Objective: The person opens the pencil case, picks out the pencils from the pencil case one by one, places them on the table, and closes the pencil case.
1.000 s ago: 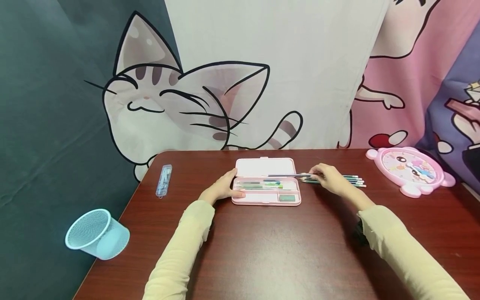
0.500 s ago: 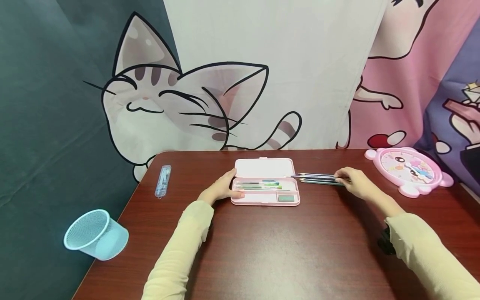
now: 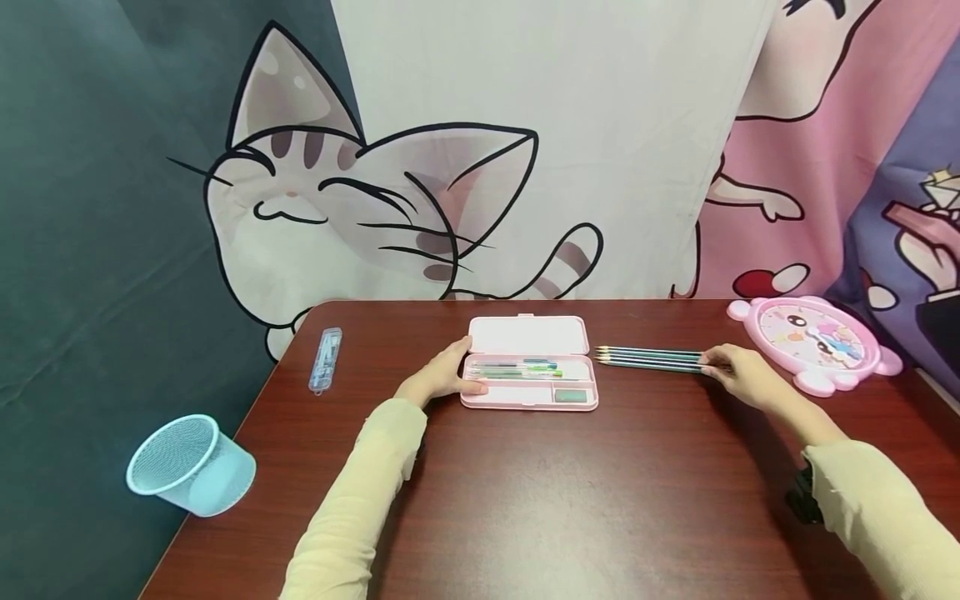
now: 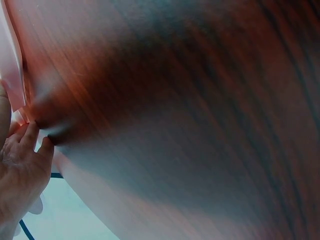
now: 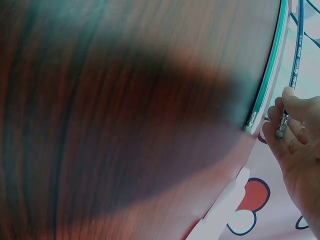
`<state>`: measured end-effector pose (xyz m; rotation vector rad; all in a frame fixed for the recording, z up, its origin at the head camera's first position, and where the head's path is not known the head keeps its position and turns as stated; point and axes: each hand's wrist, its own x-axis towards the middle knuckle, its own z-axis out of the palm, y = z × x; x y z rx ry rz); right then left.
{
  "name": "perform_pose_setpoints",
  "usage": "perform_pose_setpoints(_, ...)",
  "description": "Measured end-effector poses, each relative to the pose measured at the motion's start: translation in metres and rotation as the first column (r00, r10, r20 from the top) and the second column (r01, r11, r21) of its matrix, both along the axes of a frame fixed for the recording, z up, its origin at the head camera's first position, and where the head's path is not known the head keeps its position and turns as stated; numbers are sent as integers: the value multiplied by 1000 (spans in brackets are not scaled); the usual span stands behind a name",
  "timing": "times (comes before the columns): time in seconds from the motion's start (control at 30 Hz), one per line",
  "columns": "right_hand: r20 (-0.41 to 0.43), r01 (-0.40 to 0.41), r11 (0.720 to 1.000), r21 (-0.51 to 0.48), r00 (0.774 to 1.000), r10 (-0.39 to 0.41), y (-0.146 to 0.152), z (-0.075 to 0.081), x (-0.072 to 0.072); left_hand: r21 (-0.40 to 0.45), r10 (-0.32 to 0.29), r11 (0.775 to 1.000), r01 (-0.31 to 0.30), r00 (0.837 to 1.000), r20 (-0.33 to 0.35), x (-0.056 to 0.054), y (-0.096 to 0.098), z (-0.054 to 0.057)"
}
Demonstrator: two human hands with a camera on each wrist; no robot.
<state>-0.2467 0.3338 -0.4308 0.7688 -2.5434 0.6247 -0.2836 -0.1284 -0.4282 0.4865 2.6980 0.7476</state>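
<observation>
A pink pencil case lies with its lid folded back, several pens in the rear compartment and a green eraser-like block in front. My left hand holds its left end, thumb at the front part and fingers near the hinge. To the right, several sharpened pencils lie side by side, points toward the case. My right hand is at their blunt ends; in the right wrist view it pinches a dark blue pencil near its end, with a green pencil lower on the table.
A pink animal-shaped clock lies right of my right hand. At the far left are a narrow clear blue case and, by the table's left edge, a light blue mesh basket. Printed curtains hang behind the brown table.
My right hand has moved right, drawing the pencil back from over the case to the row of pencils. My left hand stays at the case's left end.
</observation>
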Motion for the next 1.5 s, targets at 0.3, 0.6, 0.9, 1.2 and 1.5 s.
perform_pose_setpoints(0.3, 5, -15, 1000, -9, 1000, 15, 1, -3, -1, 8, 2, 1000, -2, 1000, 4, -2, 0, 4)
perform_pose_setpoints(0.6, 97, 57, 994, 97, 993, -66, -1, 3, -3, 7, 6, 1000, -6, 1000, 12, -1, 1, 10)
perform_pose_setpoints(0.9, 132, 78, 981, 176, 986, -102, -5, 6, -4, 16, 7, 1000, -7, 1000, -1, 0, 1, 6)
perform_pose_setpoints(1.2, 215, 92, 993, 70, 971, -105, -31, 9, -9, 11, 18, 1000, -18, 1000, 1, 1, -1, 4)
perform_pose_setpoints(1.5, 343, 55, 994, -93, 939, -20, -95, 10, -15, 7, 4, 1000, -4, 1000, 2, 2, 1, 1)
